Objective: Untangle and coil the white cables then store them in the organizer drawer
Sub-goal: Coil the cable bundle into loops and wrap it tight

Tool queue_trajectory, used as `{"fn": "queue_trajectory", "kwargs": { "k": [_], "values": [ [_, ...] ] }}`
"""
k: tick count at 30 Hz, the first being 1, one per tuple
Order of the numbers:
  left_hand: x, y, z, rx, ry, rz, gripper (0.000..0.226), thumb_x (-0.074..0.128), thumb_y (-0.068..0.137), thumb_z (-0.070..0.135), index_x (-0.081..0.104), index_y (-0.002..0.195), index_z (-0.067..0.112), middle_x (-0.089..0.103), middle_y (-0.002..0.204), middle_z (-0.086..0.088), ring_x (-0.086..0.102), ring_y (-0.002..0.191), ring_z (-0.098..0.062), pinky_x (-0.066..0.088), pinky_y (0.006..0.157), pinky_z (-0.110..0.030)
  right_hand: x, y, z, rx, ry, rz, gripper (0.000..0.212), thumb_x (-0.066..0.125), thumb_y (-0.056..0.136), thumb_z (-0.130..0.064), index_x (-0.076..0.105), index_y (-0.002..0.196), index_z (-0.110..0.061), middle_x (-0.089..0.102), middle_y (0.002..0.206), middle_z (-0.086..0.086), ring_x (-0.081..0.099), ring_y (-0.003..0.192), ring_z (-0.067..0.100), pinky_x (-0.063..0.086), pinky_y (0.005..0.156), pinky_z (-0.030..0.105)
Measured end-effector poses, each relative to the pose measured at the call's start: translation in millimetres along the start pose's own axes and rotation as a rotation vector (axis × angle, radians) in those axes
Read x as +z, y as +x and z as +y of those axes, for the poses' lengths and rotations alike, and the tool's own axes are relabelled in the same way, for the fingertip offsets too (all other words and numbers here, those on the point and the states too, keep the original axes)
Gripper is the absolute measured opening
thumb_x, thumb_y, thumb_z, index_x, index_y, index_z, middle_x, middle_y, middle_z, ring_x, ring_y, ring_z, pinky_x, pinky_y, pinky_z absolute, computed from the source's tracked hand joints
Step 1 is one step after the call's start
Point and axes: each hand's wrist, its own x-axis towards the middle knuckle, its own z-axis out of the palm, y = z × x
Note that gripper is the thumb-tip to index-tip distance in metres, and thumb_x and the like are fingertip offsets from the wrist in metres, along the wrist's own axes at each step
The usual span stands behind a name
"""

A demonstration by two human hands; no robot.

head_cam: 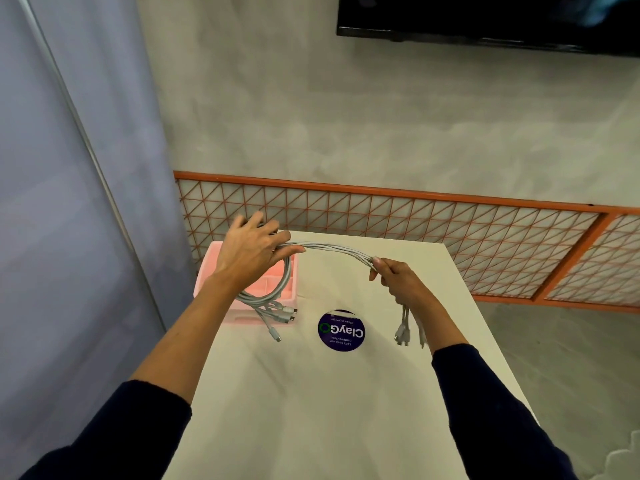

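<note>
white cables up over far left corner of surface, stretched left to right. left grip pinching the loop, just above organizer drawer; right grip curled round the other end.

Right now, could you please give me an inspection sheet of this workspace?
Surface: white table.
Job's things: pink organizer at the table's far-left corner, partly behind the left hand; drawer state cannot be told.
Clutter: round dark sticker on the table.
Grippers: left hand holds the bundle above the organizer; right hand grips it further along.
Cables: white cables run bundled between the hands; a loop hangs under the left hand, and plug ends hang below each hand.
Surroundings: orange lattice panel, blue curtain, dark screen.
</note>
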Motion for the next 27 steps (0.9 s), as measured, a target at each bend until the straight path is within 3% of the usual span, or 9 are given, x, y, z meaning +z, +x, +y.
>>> {"fn": "queue_trajectory", "kwargs": {
  "k": [5, 9, 12, 16, 19, 27],
  "values": [
    [1.0, -6.6, -3.8, -0.022, -0.025, -0.022, 0.065, 0.021, 0.092, 0.064, 0.070, 0.082, 0.022, 0.062, 0.075, 0.004, 0.053, 0.076, -0.019, 0.029, 0.061, -0.029, -14.9, -5.5, 0.6, 0.111, 0.227, -0.284, 0.048, 0.032, 0.098, -0.053, 0.051, 0.075, -0.015, 0.025, 0.058, -0.006, 0.018, 0.046, 0.007, 0.017, 0.038, 0.017],
    [-2.2, -9.6, -0.6, -0.044, -0.121, -0.022, 0.071, 0.012, 0.094, 0.066, 0.068, 0.081, 0.024, 0.060, 0.075, 0.007, 0.051, 0.075, -0.017, 0.029, 0.057, -0.028, -30.7, -5.4, -1.9, 0.175, 0.617, -0.376, 0.048, 0.034, 0.094, -0.055, 0.041, 0.062, -0.020, 0.021, 0.048, -0.011, 0.015, 0.035, 0.001, 0.014, 0.031, 0.013],
    [-5.5, -7.1, 14.5, -0.040, -0.255, -0.050, 0.072, 0.010, 0.094, 0.067, 0.066, 0.082, 0.023, 0.059, 0.075, 0.008, 0.047, 0.074, -0.015, 0.035, 0.054, -0.029, -36.3, 0.4, -6.1, 0.136, 0.900, -0.314, 0.051, 0.036, 0.090, -0.059, 0.042, 0.054, -0.023, 0.023, 0.043, -0.012, 0.018, 0.029, -0.002, 0.012, 0.029, 0.011],
    [-13.1, -1.1, 40.5, -0.128, -0.487, -0.114, 0.064, 0.012, 0.090, 0.071, 0.057, 0.077, 0.027, 0.048, 0.074, 0.015, 0.039, 0.077, -0.010, 0.028, 0.055, -0.024, -27.0, 10.9, -18.3, 0.044, 1.079, -0.162, 0.059, 0.033, 0.093, -0.061, 0.040, 0.049, -0.023, 0.022, 0.039, -0.011, 0.018, 0.028, 0.000, 0.012, 0.030, 0.012],
    [-22.3, 7.1, 59.5, -0.159, -0.638, -0.130, 0.059, 0.020, 0.089, 0.071, 0.054, 0.075, 0.024, 0.053, 0.075, 0.010, 0.040, 0.079, -0.011, 0.033, 0.056, -0.026, -13.3, 15.6, -29.5, -0.002, 1.253, -0.046, 0.063, 0.031, 0.096, -0.059, 0.039, 0.045, -0.022, 0.022, 0.037, -0.010, 0.017, 0.027, 0.001, 0.010, 0.030, 0.012],
    [-38.7, 24.5, 81.8, -0.142, -0.723, -0.210, 0.033, 0.036, 0.095, 0.057, 0.039, 0.073, 0.032, 0.048, 0.076, 0.013, 0.039, 0.083, -0.013, 0.032, 0.062, -0.028, 25.3, 15.1, -44.7, 0.034, 1.535, 0.119, 0.062, 0.029, 0.100, -0.049, 0.035, 0.045, -0.020, 0.020, 0.036, -0.008, 0.016, 0.027, 0.005, 0.012, 0.027, 0.013]
  ]
}}
